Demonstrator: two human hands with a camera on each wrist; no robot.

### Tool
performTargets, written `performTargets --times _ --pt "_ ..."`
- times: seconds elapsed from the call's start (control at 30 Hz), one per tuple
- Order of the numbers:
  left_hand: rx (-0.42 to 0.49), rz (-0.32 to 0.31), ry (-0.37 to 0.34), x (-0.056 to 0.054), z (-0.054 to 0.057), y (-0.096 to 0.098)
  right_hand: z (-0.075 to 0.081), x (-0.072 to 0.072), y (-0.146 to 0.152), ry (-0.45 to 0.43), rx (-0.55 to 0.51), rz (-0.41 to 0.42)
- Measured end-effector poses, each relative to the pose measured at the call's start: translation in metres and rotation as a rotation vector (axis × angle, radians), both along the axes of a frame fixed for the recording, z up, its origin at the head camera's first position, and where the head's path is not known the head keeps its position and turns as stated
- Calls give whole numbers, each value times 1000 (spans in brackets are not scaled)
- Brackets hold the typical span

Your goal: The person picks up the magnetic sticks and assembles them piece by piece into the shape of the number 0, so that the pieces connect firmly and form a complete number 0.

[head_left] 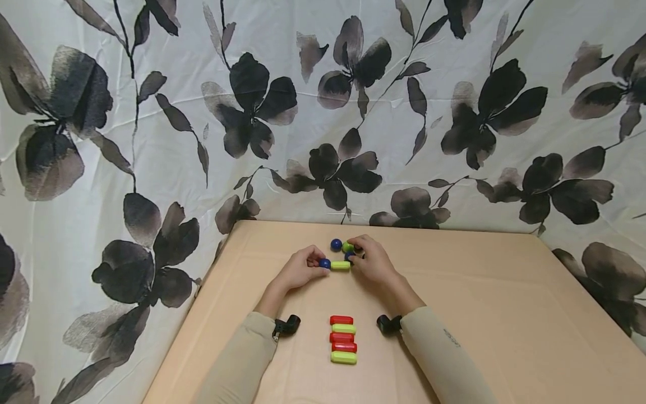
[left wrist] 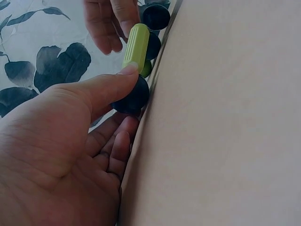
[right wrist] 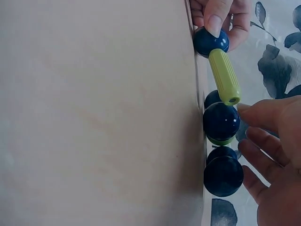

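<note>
My left hand (head_left: 301,268) pinches a glossy blue ball (right wrist: 210,42) between thumb and fingers. A ridged yellow-green rod (right wrist: 225,77) extends from that ball towards the right hand; its far end shows a small hole. My right hand (head_left: 372,259) is beside another blue ball (right wrist: 221,121), thumb near it and the rod's free end, fingers loosely spread. I cannot tell whether it touches that ball. Beyond lie a blue ball (head_left: 336,244) and a green ball (head_left: 347,247), partly covered by the right fingers.
Nearer on the tan table (head_left: 454,303), short red rods (head_left: 342,338) and yellow-green rods (head_left: 344,357) lie in a stacked column between the forearms. A white floral cloth (head_left: 282,185) hangs behind the table's far edge.
</note>
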State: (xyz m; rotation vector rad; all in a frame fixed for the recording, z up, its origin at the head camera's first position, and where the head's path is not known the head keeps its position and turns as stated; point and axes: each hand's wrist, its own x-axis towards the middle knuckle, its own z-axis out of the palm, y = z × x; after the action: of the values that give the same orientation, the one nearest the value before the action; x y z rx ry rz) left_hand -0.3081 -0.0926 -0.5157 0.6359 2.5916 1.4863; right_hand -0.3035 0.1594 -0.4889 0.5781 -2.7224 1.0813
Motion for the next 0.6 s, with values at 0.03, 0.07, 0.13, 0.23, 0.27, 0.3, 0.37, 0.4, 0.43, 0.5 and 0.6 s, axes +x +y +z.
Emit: performTargets --times 0.03,0.07,0.13,0.23,0.27,0.3,0.37,0.4,0.43,0.5,0.6 --pt "-1 -1 -1 0 0 0 0 0 0 0 15 1" --pt "-2 -1 -2 1 1 0 0 0 0 -2 27 4" --pt "0 -1 -6 2 2 0 0 0 1 -4 49 10" --pt "5 4 -19 2 2 -1 0 0 0 -8 72 16" --pt "6 5 -20 2 2 -1 0 0 0 -8 82 16" --pt "6 6 -21 2 2 -1 0 1 0 -4 95 16" --pt "8 6 -20 1 2 -1 0 1 0 9 130 9" --pt "8 6 -18 1 2 -1 0 1 0 17 149 4" --pt "9 6 -18 1 2 0 0 1 0 24 169 -1" --pt "9 6 -19 1 2 0 -1 1 0 29 205 -10" --pt "11 7 -22 1 2 0 -2 1 0 21 240 -18"
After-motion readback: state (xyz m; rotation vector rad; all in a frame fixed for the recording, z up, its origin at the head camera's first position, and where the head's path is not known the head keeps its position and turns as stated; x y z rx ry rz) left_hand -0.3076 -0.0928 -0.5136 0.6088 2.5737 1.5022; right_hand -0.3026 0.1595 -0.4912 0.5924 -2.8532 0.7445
